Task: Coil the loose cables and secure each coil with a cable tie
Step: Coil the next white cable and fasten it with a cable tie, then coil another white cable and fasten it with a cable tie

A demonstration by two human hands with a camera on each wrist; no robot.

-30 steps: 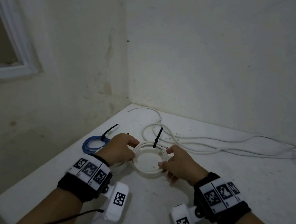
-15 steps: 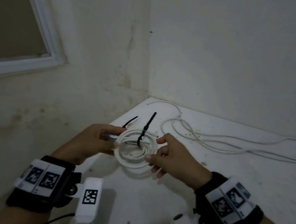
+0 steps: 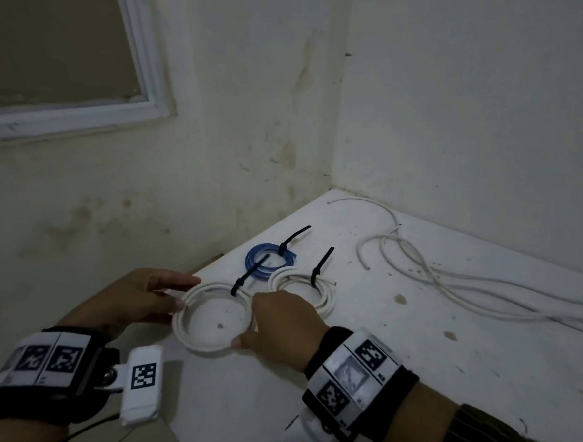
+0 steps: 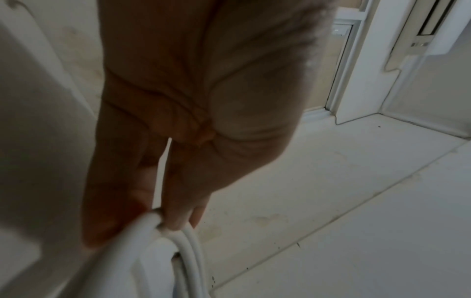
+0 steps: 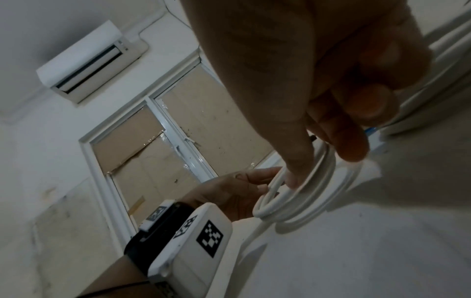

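A white cable coil (image 3: 187, 334) bound by a black cable tie (image 3: 245, 276) sits low at the table's left edge, held from both sides. My left hand (image 3: 180, 292) grips its left rim, the strands caught between fingertips (image 4: 175, 219) in the left wrist view. On the other rim my right hand (image 3: 248, 320) pinches the coil (image 5: 305, 193), one finger inside the ring. Whether the coil touches the table I cannot tell. Behind it lie a tied blue coil (image 3: 256, 270) and a second tied white coil (image 3: 326, 298).
Loose white cables (image 3: 450, 281) sprawl across the back right of the white table (image 3: 411, 364), along the wall. The table's left edge (image 3: 212, 267) drops off right beside my left hand. A window frame (image 3: 149, 75) is on the left wall.
The white coil, held up in the air half a second ago, has come down to the table's left edge in front of the other two coils. Both hands still hold it.
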